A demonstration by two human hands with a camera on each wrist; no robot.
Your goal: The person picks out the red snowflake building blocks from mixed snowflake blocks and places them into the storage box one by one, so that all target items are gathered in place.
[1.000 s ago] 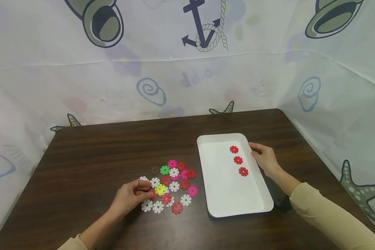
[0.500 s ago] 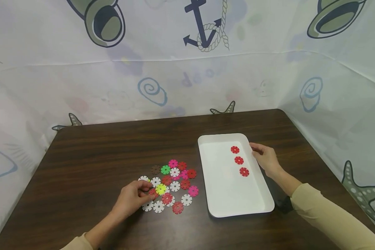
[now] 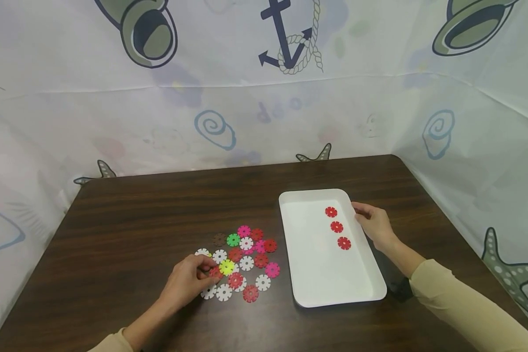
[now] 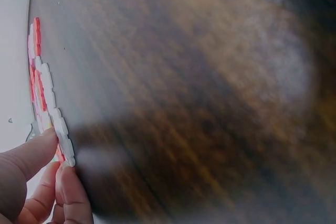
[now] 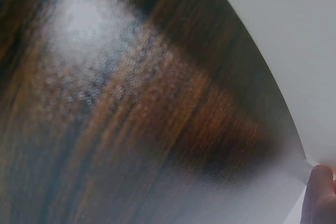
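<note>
In the head view, my left hand (image 3: 188, 279) is at the left side of a loose pile of flat notched plastic discs. Its thumb and fingers pinch a red notched disc (image 3: 215, 272), partly hidden by the fingertips. White discs (image 3: 224, 292) lie just below it, and a yellow disc (image 3: 226, 267) lies to its right. The left wrist view shows the thumb and fingertips at the edge of the pile, near a white disc (image 4: 63, 134). My right hand (image 3: 375, 226) grips the right rim of a white tray (image 3: 325, 283). Three red discs (image 3: 336, 227) lie in a column inside that tray.
Pink, green (image 3: 233, 239), brown (image 3: 219, 239) and more red and white discs make up the pile on the dark wooden table (image 3: 158, 210). A printed cloth (image 3: 158, 122) hangs behind and beside the table. Something black (image 3: 400, 289) sits by the right wrist.
My left hand has shifted slightly to the right, and its thumb and fingers have come in on the red disc. My right hand stays on the tray rim.
</note>
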